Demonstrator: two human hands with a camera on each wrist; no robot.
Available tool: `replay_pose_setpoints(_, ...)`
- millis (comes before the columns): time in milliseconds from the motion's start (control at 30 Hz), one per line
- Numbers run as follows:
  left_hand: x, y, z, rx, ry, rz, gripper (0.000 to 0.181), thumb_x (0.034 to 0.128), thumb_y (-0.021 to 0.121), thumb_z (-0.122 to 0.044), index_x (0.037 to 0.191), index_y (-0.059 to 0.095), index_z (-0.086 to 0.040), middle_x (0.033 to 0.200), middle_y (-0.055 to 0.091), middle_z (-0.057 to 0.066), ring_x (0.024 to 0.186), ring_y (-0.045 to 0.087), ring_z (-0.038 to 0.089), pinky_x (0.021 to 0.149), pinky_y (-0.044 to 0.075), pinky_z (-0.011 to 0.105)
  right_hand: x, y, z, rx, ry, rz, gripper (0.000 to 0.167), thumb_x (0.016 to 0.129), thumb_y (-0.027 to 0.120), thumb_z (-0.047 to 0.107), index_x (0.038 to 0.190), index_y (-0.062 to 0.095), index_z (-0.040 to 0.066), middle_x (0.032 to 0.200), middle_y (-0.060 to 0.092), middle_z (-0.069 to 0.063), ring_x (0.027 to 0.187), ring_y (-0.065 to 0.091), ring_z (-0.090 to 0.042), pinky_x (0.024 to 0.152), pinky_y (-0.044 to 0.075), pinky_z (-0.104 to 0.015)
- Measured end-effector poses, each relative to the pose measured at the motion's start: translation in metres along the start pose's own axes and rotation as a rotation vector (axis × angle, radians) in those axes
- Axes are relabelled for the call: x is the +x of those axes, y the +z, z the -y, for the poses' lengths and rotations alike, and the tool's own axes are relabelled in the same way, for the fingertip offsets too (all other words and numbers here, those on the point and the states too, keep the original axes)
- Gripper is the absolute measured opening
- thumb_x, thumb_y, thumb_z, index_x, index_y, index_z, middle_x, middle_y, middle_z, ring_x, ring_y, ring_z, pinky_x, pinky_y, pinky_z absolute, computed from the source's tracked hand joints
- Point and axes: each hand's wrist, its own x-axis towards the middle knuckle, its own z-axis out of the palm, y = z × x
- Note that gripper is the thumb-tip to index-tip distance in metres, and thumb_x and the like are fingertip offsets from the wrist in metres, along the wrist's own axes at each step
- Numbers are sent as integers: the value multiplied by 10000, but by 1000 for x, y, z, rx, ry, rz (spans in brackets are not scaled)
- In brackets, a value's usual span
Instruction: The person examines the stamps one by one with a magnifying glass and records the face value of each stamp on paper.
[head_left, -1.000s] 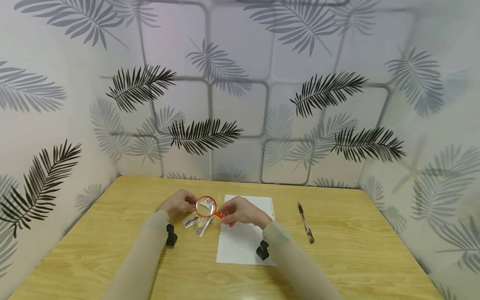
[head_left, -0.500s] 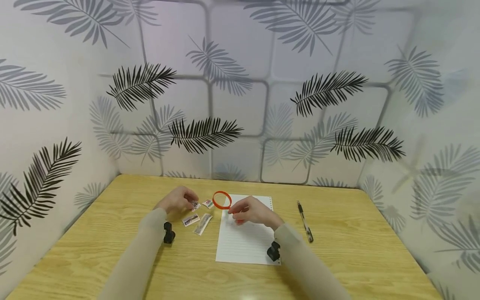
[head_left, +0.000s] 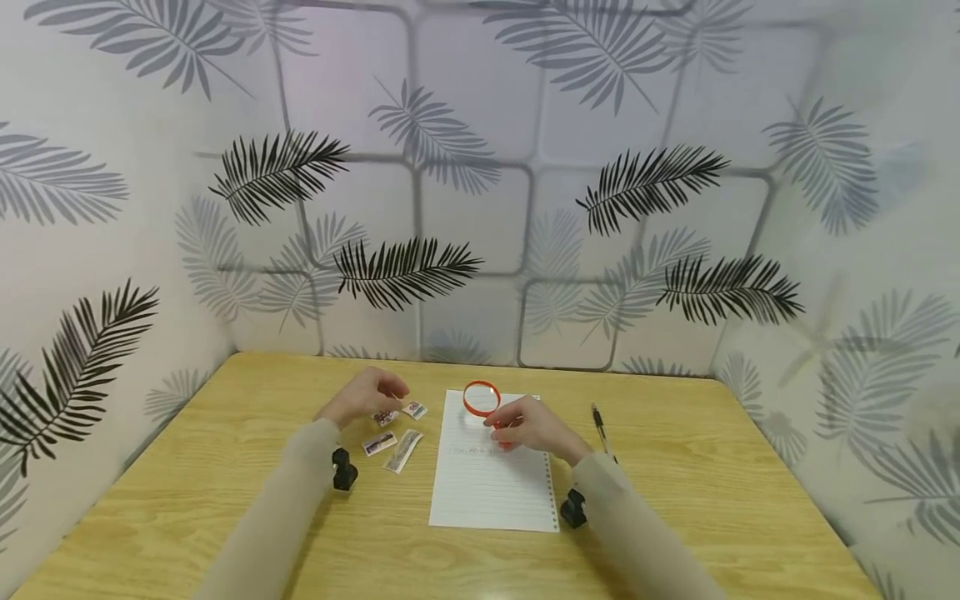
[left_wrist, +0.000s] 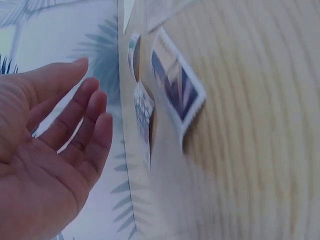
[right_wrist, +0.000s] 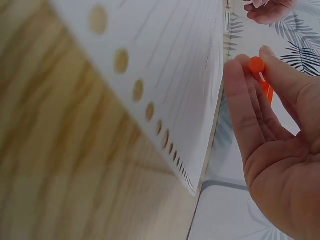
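Note:
My right hand [head_left: 536, 427] pinches the handle of a red-rimmed magnifying glass [head_left: 482, 398] above the lined sheet of paper [head_left: 487, 492]. In the right wrist view the orange-red handle end [right_wrist: 257, 65] shows between thumb and fingers. My left hand [head_left: 365, 395] hovers over several stamps with relaxed, bent fingers. The left wrist view shows that hand [left_wrist: 60, 125] with nothing in its grasp, apart from the stamps. One dark-pictured stamp [head_left: 379, 443] and a longer pale stamp [head_left: 403, 451] lie nearer to me; a small stamp [head_left: 415, 409] lies by the left fingers.
A black pen [head_left: 600, 427] lies right of the paper, partly hidden by the right forearm. Faint handwriting is on the sheet. The wooden table [head_left: 187, 500] ends at a leaf-patterned wall [head_left: 480, 208] at the back.
The magnifying glass, held in my right hand, has moved right from over the stamps to over the paper. My left hand has come away from the stamp it was touching.

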Motion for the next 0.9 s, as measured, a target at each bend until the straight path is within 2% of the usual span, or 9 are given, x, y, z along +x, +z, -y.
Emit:
replay_pose_setpoints(67,0,4,-4,-5,-13,-19,306,891,681,-69,1172,650,48,1128,665,204,925,615,211,774,534,347,-3,-2,-1,-16,13,-11,244,896,705,83,1130,723,15,946,717,-81,725,658,-139,686,579,-304)
replay_pose_setpoints(200,-1,14,-13,-40,-35,-43,317,908,678,-96,1195,648,34,1127,670,190,916,612,201,811,529,397,-10,-8,-4,-52,57,-43,229,890,718,110,1106,734,38,891,712,-54,711,632,-127,671,563,-291)
replay_pose_setpoints(333,-2,24,-23,-97,-21,-37,312,918,655,-67,1211,636,38,1119,666,188,943,611,212,861,519,464,-17,-13,-11,-109,120,-96,179,873,743,143,1041,752,82,824,687,-26,681,605,-116,628,516,-254)
replay_pose_setpoints(467,-2,36,-32,-151,2,-17,309,917,653,-49,1212,630,39,1098,658,178,954,599,232,871,516,473,-22,-20,-19,-136,157,-136,140,856,760,145,983,756,86,776,670,-19,641,583,-117,588,471,-239)
replay_pose_setpoints(567,0,45,-37,-164,34,1,306,906,667,-42,1200,633,36,1076,658,167,936,597,227,831,527,411,-26,-26,-24,-158,175,-161,132,847,770,149,958,753,80,775,659,-20,648,558,-120,583,450,-238)
replay_pose_setpoints(700,1,56,-44,-190,63,52,352,886,686,-30,1220,607,52,1121,640,228,954,604,229,794,531,349,-32,-34,-28,-196,198,-200,127,830,788,168,924,750,91,791,649,-15,684,548,-135,599,446,-241)
replay_pose_setpoints(900,3,68,-52,-191,54,113,437,855,723,-26,1264,584,40,1183,621,240,1058,611,304,878,528,358,-43,-48,-33,-232,170,-200,144,829,781,154,930,749,56,758,674,-13,672,578,-113,607,469,-250)
